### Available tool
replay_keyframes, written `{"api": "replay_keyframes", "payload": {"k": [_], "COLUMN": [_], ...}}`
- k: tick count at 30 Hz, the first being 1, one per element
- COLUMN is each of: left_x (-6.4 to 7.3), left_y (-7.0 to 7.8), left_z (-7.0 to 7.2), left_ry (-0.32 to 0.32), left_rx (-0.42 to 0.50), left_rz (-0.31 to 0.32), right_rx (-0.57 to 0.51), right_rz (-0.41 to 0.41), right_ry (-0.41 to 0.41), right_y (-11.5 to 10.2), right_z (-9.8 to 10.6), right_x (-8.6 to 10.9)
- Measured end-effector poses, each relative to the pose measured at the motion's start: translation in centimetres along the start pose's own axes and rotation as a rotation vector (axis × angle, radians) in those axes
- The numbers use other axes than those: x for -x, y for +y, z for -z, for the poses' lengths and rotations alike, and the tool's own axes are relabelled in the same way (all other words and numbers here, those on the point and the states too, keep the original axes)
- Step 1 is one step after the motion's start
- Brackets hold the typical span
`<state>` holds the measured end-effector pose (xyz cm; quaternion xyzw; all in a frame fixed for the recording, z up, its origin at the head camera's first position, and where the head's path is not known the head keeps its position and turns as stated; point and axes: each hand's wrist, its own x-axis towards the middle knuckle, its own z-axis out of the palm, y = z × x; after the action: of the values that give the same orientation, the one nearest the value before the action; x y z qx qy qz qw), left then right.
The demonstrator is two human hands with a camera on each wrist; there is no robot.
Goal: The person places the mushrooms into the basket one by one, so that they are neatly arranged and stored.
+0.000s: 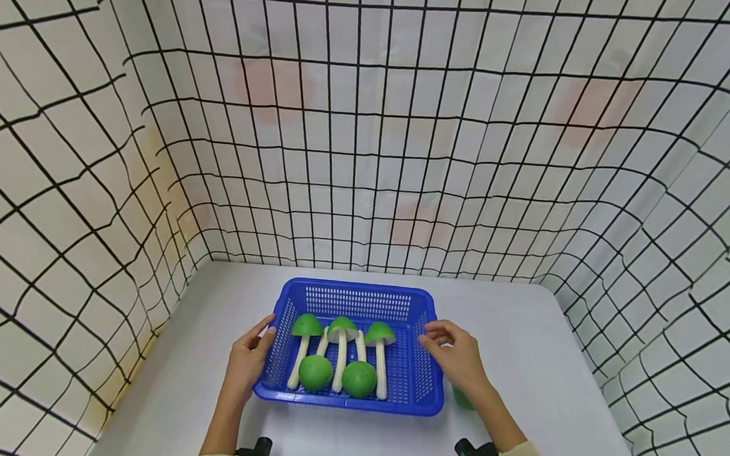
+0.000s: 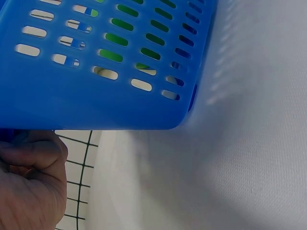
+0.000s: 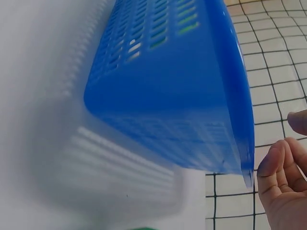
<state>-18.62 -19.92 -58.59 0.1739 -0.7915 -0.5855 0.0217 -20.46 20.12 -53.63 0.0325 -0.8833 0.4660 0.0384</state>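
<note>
A blue plastic basket with perforated walls stands before me, and its shadow falls on the white surface in both wrist views. Inside lie several mushrooms with green caps and long white stems, some caps pointing away and some toward me. My left hand grips the basket's left rim, thumb and fingers bent at the edge; the basket hides part of the fingers in the left wrist view. At the right rim is my right hand, its thumb and bent fingers apart, and nothing shows between them in the right wrist view.
A green rounded thing lies on the white table right of the basket, partly hidden by my right forearm. Black grid netting over white walls encloses the table at the back and sides. Black wrist devices sit at both wrists.
</note>
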Motion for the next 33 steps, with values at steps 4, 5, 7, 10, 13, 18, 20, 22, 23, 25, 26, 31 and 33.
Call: {"api": "replay_keyframes", "payload": {"k": [4, 5, 7, 10, 13, 18, 20, 22, 23, 25, 26, 31, 33], "left_x": [-0.1, -0.1, -0.1, -0.1, -0.1, 0.0, -0.1, -0.1, -0.1, -0.1, -0.1, -0.1, -0.2], "left_y": [0.0, 0.0, 0.0, 0.0, 0.0, 0.0, 0.0, 0.0, 0.0, 0.0, 0.0, 0.0, 0.0], "left_z": [0.0, 0.0, -0.1, -0.1, -0.1, 0.0, 0.0, 0.0, 0.0, 0.0, 0.0, 0.0, 0.0], "left_ry": [0.003, 0.003, 0.005, 0.008, 0.009, 0.009, 0.007, 0.005, 0.002, 0.001, -0.001, 0.000, 0.001], "left_rx": [-0.006, -0.010, -0.014, -0.017, -0.015, -0.012, -0.007, -0.002, 0.000, 0.005, 0.006, -0.004, -0.010], "left_rz": [0.001, 0.000, -0.001, -0.002, -0.003, -0.004, -0.001, 0.002, 0.003, 0.006, 0.006, 0.002, 0.000], "right_rx": [-0.010, -0.003, 0.001, 0.010, 0.016, 0.054, 0.071, 0.085, 0.088, 0.099, 0.106, 0.137, 0.152], "right_rz": [-0.031, -0.035, -0.046, -0.055, -0.060, -0.063, -0.061, -0.055, -0.054, -0.052, -0.053, -0.074, -0.090], "right_ry": [0.010, 0.011, 0.020, 0.033, 0.047, 0.072, 0.087, 0.101, 0.107, 0.118, 0.121, 0.138, 0.152], "right_y": [0.7, 0.9, 1.2, 1.6, 2.0, 2.7, 3.2, 3.7, 3.9, 4.2, 4.4, 5.1, 5.4], "right_z": [0.7, 0.8, 1.1, 1.5, 1.7, 1.9, 2.0, 2.2, 2.3, 2.6, 2.7, 3.3, 3.5], "right_x": [0.0, 0.0, -0.1, 0.0, 0.1, 0.2, 0.2, 0.2, 0.2, 0.3, 0.4, 0.7, 0.7]}}
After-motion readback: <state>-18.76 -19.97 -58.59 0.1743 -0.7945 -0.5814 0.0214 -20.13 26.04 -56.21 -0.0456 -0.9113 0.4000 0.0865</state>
